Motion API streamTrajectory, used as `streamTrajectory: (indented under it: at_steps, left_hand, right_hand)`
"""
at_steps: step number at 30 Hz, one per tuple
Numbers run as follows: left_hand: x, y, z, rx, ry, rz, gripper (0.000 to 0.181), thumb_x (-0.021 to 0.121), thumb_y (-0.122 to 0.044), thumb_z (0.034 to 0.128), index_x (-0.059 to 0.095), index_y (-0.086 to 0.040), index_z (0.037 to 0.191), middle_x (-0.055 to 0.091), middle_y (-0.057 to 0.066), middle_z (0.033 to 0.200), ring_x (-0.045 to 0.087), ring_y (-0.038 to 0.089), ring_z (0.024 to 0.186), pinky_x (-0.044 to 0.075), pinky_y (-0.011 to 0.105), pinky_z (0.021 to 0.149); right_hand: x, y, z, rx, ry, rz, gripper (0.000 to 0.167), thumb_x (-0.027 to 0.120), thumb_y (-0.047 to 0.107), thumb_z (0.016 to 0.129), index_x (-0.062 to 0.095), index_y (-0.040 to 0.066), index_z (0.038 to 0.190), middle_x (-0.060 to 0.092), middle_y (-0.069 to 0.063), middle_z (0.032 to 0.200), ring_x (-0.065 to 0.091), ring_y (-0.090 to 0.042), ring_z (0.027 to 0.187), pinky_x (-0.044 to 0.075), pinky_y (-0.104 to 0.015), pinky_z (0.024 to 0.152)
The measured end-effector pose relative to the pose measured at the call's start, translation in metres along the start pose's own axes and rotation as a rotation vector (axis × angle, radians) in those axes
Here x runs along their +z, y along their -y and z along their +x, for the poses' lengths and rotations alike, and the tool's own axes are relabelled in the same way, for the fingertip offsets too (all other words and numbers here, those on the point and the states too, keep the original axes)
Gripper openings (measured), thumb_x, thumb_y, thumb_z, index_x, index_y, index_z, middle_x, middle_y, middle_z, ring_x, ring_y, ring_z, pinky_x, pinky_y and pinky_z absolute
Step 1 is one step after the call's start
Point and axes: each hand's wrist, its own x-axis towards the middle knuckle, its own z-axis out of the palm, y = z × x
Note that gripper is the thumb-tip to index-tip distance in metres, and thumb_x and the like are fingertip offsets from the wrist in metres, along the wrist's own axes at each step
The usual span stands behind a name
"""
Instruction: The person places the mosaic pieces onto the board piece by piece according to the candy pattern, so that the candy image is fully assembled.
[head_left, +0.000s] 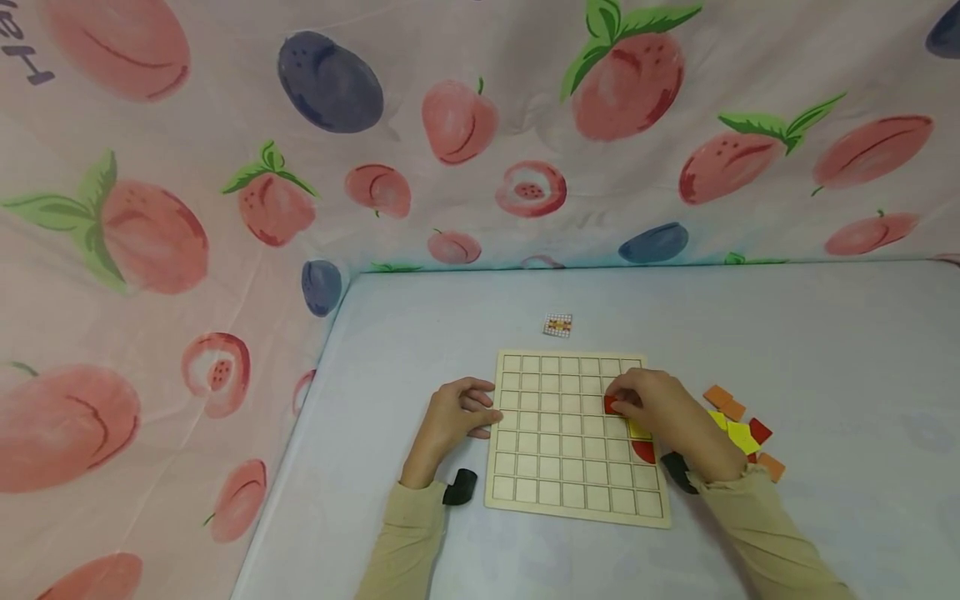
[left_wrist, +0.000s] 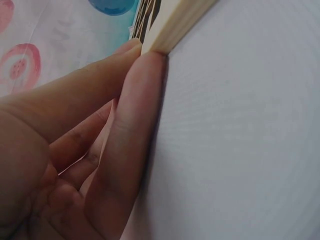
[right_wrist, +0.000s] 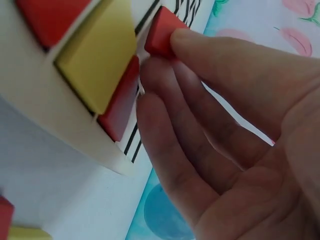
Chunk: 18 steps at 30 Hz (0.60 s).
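Note:
A wooden grid board (head_left: 540, 429) lies on the table. My left hand (head_left: 453, 412) is at its left edge, the thumb on the rim and the index fingertip against the side, pinching it. My right hand (head_left: 652, 404) pinches a small red tile (right_wrist: 164, 34) between thumb and fingers over the board's right part; the tile looks tilted in the right wrist view. Beside it on the board are a yellow tile (right_wrist: 102, 57), a red tile (right_wrist: 52, 20) nearer me, and another red tile (right_wrist: 120, 105) just past the yellow one, hidden by my hand in the head view.
To the right of the board lie several loose orange, yellow (head_left: 741, 437) and red tiles, partly behind my right forearm. A small printed pattern card (head_left: 558, 325) lies beyond the board's far edge. Fruit-print cloth (head_left: 457, 192) hangs behind the table and on the left.

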Motion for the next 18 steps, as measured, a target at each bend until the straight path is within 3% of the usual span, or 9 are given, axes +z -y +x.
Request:
streamTrajectory:
  at_steps: [9, 18]
  left_hand:
    - [-0.0009, 0.0, -0.0001, -0.01, 0.002, -0.004, 0.045, 0.079, 0.002, 0.0804, 0.065, -0.001, 0.122, 0.065, 0.013, 0.096, 0.069, 0.014, 0.075, 0.064, 0.034, 0.062]
    - [-0.0002, 0.0011, 0.001, 0.001, 0.003, -0.012, 0.045, 0.079, 0.002, 0.0803, 0.064, 0.002, 0.123, 0.065, 0.017, 0.099, 0.069, 0.014, 0.075, 0.064, 0.035, 0.062]
  right_hand:
    - [0.0049, -0.0001, 0.0015, 0.032, 0.006, -0.016, 0.011, 0.076, 0.004, 0.085, 0.074, 0.002, 0.095, 0.068, -0.004, 0.088, 0.058, -0.016, 0.076, 0.057, -0.033, 0.071]
    - [0.0076, -0.0032, 0.0024, 0.019, -0.009, -0.058, 0.012, 0.077, 0.008, 0.085, 0.075, 0.004, 0.096, 0.065, -0.002, 0.086, 0.055, -0.015, 0.075, 0.055, -0.032, 0.069]
